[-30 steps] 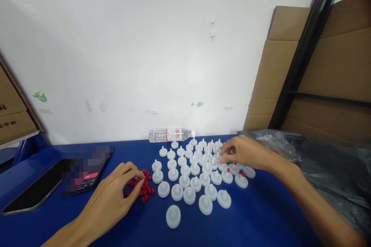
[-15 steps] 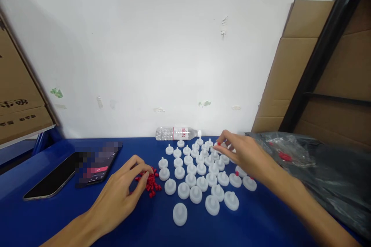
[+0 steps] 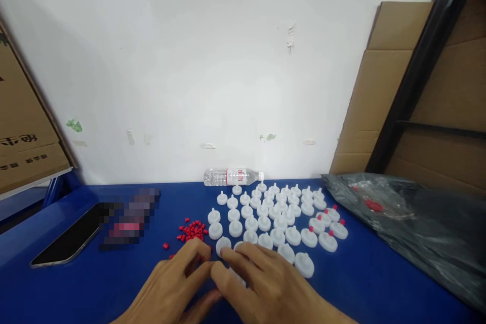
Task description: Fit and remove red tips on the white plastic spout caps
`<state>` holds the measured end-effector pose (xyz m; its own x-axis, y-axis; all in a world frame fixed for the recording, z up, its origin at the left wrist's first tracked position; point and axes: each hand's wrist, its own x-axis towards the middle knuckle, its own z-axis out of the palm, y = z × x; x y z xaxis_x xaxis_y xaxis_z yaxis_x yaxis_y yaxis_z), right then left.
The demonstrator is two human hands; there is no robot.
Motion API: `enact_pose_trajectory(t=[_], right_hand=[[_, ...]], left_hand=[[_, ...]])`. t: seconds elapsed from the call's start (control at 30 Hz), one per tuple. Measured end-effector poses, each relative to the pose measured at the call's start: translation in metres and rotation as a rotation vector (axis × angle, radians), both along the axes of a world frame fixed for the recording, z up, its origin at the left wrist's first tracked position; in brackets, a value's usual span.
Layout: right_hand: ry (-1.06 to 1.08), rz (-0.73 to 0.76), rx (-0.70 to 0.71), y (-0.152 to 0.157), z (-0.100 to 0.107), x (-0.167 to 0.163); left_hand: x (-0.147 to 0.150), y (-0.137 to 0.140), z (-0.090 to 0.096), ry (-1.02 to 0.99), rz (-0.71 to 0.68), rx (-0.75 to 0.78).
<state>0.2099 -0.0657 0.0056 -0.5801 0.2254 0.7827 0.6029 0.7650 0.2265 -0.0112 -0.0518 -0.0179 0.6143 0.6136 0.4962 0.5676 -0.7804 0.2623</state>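
Observation:
At the front middle of the table my left hand and my right hand meet, fingertips together. Both are closed with curled fingers, and whatever lies between them is hidden. Just beyond my left hand lies a loose pile of small red caps, with a few stray ones around it. Many white round plastic lids with a nozzle stand in rough rows beyond my right hand, which covers some of the front ones. Several lids at the right edge of the group carry a red cap on the nozzle.
A clear bottle lies on its side by the wall. To the left are a phone and a blurred dark device. A dark plastic bag covers the right side, a small clear bag with red pieces on it. Cardboard leans behind.
My right hand has come from the far right lids, where it held a red cap, to the front middle. My left hand has moved off the red pile towards it.

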Motion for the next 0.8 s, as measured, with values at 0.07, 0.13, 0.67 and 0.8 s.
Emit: enact_pose_trajectory(t=[0.07,0.13,0.67,0.8], right_hand=[[0.003,-0.021,-0.008,0.0,0.0,-0.001],[-0.002,-0.031,-0.005,0.002,0.0,0.0],[0.034,-0.111,-0.105,0.023,0.029,0.049],[0.103,-0.326,-0.243,0.042,0.04,0.089]], left_hand=[[0.001,-0.001,0.002,-0.022,-0.017,-0.003],[0.001,0.0,0.008,-0.05,-0.017,-0.006],[-0.006,0.015,0.022,-0.207,0.142,-0.287],[-0.008,0.026,0.024,-0.178,0.171,-0.25]])
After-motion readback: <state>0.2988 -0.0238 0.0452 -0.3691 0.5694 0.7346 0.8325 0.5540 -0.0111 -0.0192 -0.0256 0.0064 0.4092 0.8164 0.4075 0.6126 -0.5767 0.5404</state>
